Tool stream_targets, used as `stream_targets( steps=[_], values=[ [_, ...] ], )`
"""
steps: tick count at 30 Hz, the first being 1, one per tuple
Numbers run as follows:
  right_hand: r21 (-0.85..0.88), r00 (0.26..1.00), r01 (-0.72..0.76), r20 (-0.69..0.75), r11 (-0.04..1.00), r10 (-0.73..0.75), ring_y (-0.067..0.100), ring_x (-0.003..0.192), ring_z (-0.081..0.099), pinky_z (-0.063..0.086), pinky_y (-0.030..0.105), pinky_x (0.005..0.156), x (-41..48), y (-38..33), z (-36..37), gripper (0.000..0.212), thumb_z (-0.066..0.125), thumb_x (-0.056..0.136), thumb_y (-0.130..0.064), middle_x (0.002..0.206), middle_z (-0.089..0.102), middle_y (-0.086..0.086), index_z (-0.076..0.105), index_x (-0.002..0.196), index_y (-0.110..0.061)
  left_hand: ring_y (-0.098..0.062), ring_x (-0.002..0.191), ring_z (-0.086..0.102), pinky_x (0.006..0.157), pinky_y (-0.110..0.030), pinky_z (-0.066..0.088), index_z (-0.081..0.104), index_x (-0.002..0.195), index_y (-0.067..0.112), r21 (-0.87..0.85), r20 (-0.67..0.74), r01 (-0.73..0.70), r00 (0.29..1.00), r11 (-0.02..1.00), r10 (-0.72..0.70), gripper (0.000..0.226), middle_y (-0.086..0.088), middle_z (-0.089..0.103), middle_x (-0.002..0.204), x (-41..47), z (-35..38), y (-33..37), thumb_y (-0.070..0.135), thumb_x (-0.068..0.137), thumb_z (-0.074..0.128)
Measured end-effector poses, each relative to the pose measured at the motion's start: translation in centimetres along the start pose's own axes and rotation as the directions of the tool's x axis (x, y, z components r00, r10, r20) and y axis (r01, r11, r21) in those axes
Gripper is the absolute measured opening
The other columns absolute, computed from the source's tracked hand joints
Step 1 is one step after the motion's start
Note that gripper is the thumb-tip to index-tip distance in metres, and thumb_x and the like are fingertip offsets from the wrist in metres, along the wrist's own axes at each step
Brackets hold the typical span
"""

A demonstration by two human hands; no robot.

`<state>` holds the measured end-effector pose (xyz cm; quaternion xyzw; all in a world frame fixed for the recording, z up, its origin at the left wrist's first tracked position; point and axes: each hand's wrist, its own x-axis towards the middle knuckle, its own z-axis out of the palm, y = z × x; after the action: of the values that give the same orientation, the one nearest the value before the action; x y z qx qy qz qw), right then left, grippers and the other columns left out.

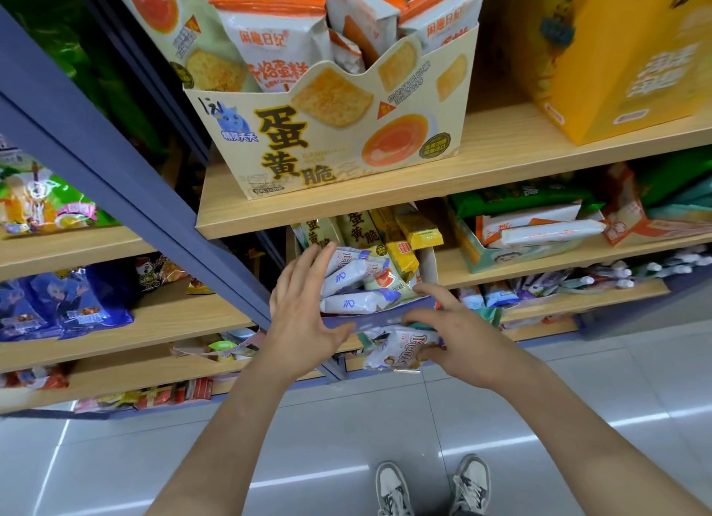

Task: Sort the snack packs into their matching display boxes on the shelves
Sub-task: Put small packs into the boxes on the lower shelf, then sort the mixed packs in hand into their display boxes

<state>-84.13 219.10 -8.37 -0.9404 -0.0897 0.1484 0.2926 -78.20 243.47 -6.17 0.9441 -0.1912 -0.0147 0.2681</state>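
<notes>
Two grey-and-white sneakers (pixel 393 484) stand on the glossy pale grey floor tiles (pixel 192 457) below me, and both my bare forearms reach up from there toward the shelving.

My right hand (pixel 458 334) has its fingers curled round a crinkly white foil snack pack with brown lettering (pixel 400 348), gripping it just below the front edge of the middle wood-look shelf (pixel 539 263). A teal-edged wrapper sits under the same fingers; I cannot tell whether it is a separate pack.

My left hand (pixel 304 303) holds nothing, fingers straight and spread. It is at the left front corner of an open cardboard display box with a purple-blue front lip (pixel 385 317), which sits at that shelf's left end. My fingertips reach the white-and-blue packs (pixel 346 280) heaped inside; whether they touch, I cannot tell. Yellow packs (pixel 402 255) lie further back in the same box.

On the shelf above (pixel 501 157), at its left front corner, stands a cream cardboard display box printed with crackers and an egg yolk (pixel 335 130), holding upright white packs with orange tops (pixel 273 41). A tall yellow carton (pixel 601 60) stands toward its right end.
</notes>
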Motion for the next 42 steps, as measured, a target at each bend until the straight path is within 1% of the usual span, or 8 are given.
stream_targets(
  steps=[6, 14, 18, 20, 22, 27, 36, 42],
  values=[
    [-0.006, 0.995, -0.030, -0.095, 1.000, 0.029, 0.009, 0.125, 0.048, 0.045, 0.026, 0.100, -3.5, -0.9, -3.6, 0.049, 0.072, 0.087, -0.018, 0.142, 0.038, -0.019, 0.055, 0.129, -0.036, -0.014, 0.128, 0.042, 0.107, -0.027, 0.035, 0.051, 0.137, 0.023, -0.078, -0.280, -0.205, 0.944, 0.976, 0.176, 0.052, 0.006, 0.049, 0.136, -2.5, -1.4, 4.0, 0.029, 0.087, 0.066],
    [-0.197, 0.966, 0.183, -0.144, 0.963, -0.213, 0.012, 0.122, 0.042, 0.045, 0.038, 0.100, -6.8, -6.5, -9.0, 0.056, 0.069, 0.088, -0.015, 0.132, 0.051, -0.016, 0.051, 0.137, -0.036, 0.000, 0.093, 0.060, 0.080, -0.027, 0.051, 0.046, 0.124, 0.050, -0.099, 0.152, -0.177, 0.970, 0.979, 0.191, 0.056, 0.021, 0.067, 0.101, -2.6, -2.5, 11.2, 0.059, 0.074, 0.069],
    [-0.248, 0.731, 0.154, -0.623, 0.956, -0.279, 0.022, 0.134, 0.036, 0.041, 0.036, 0.104, -8.6, -6.4, -11.3, 0.064, 0.077, 0.079, -0.034, 0.147, 0.040, 0.003, 0.052, 0.137, -0.026, 0.003, 0.080, 0.067, 0.068, -0.016, 0.053, 0.071, 0.100, 0.025, -0.530, 0.121, 0.141, 0.989, 0.836, -0.090, 0.023, 0.018, 0.074, 0.087, -2.8, -4.3, 12.0, 0.030, 0.079, 0.079],
    [0.227, 0.619, 0.130, -0.779, 0.965, 0.099, 0.013, 0.134, 0.041, 0.040, 0.036, 0.106, -9.5, -6.5, -12.2, 0.071, 0.069, 0.076, -0.051, 0.146, 0.043, -0.003, 0.043, 0.141, -0.036, -0.008, 0.085, 0.072, 0.068, -0.018, 0.054, 0.071, 0.100, 0.017, -0.781, 0.160, 0.251, 0.965, 0.571, -0.206, 0.023, 0.005, 0.077, 0.093, -3.3, -4.6, 12.7, 0.019, 0.078, 0.075],
    [0.783, 0.698, 0.144, -0.514, 0.605, 0.499, 0.006, 0.123, 0.055, 0.047, 0.044, 0.104, -9.7, -6.8, -12.0, 0.082, 0.068, 0.063, -0.062, 0.135, 0.058, -0.009, 0.044, 0.138, -0.041, -0.019, 0.091, 0.073, 0.075, -0.027, 0.058, 0.071, 0.103, 0.014, -0.871, 0.196, 0.289, 0.946, 0.397, -0.260, 0.035, -0.003, 0.077, 0.098, -3.9, -4.4, 13.3, 0.025, 0.071, 0.076],
    [0.980, 0.905, 0.126, -0.178, 0.156, 0.388, 0.021, 0.094, 0.073, 0.059, 0.038, 0.078, -8.9, -9.1, -9.8, 0.043, 0.068, 0.080, -0.029, 0.106, 0.076, 0.006, 0.064, 0.122, -0.019, -0.031, 0.097, 0.072, 0.096, -0.054, 0.050, 0.072, 0.104, 0.015, -0.893, 0.326, 0.384, 0.912, 0.234, -0.249, 0.048, -0.011, 0.075, 0.105, -4.6, -3.5, 14.9, 0.028, 0.061, 0.089],
    [0.727, 0.634, 0.282, -0.631, 0.626, 0.448, 0.013, 0.085, 0.073, 0.059, 0.034, 0.066, -10.5, -7.1, -9.6, 0.061, 0.060, 0.096, -0.009, 0.099, 0.074, -0.009, 0.036, 0.136, -0.049, -0.035, 0.088, 0.073, 0.087, -0.054, 0.053, 0.067, 0.106, 0.010, -0.954, 0.170, 0.241, 0.924, 0.178, -0.342, 0.034, -0.016, 0.075, 0.098, -4.8, -4.5, 15.6, 0.024, 0.075, 0.063],
    [0.517, 0.599, 0.069, -0.706, 0.853, 0.379, -0.001, 0.088, 0.061, 0.044, 0.008, 0.069, -11.2, -6.5, -8.6, 0.034, 0.055, 0.097, -0.008, 0.098, 0.066, -0.013, 0.072, 0.085, -0.035, -0.020, 0.093, 0.073, 0.071, -0.030, 0.060, 0.062, 0.113, 0.019, -0.900, 0.112, 0.174, 0.978, 0.399, -0.174, 0.038, -0.001, 0.076, 0.100, -5.3, -4.0, 16.2, 0.026, 0.076, 0.065]
  ],
)
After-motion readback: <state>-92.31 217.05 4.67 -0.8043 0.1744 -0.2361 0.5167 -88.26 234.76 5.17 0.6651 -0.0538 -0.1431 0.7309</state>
